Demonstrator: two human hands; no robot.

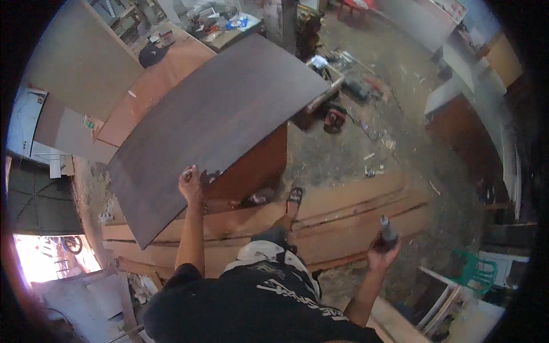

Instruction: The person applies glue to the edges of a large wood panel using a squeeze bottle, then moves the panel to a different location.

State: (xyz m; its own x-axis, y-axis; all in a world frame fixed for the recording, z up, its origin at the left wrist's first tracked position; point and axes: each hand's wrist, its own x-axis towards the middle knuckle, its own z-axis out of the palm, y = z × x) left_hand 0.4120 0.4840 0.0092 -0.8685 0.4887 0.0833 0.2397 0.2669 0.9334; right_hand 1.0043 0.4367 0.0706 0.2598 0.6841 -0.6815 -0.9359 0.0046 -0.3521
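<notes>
A large dark grey-brown board (229, 108) lies slanted in front of me, its near corner pointing down to the left. Over its near edge is my left hand (190, 184), fingers curled in. Whether something small is pinched there is too blurred to tell. Out to the right, above the planks and floor, my right hand (384, 257) is closed round a grey bottle-shaped object (389, 230). Its narrow tip points up and away from me; the lower part is hidden in my palm.
Long light-brown planks (343, 206) lie on the floor across my feet. Behind the board stand a reddish-brown panel (166, 80) with a dark cap (153, 55) and a cluttered bench (234, 34). A red-and-black power tool (334, 119) sits among scraps. A green chair (477, 273) stands right.
</notes>
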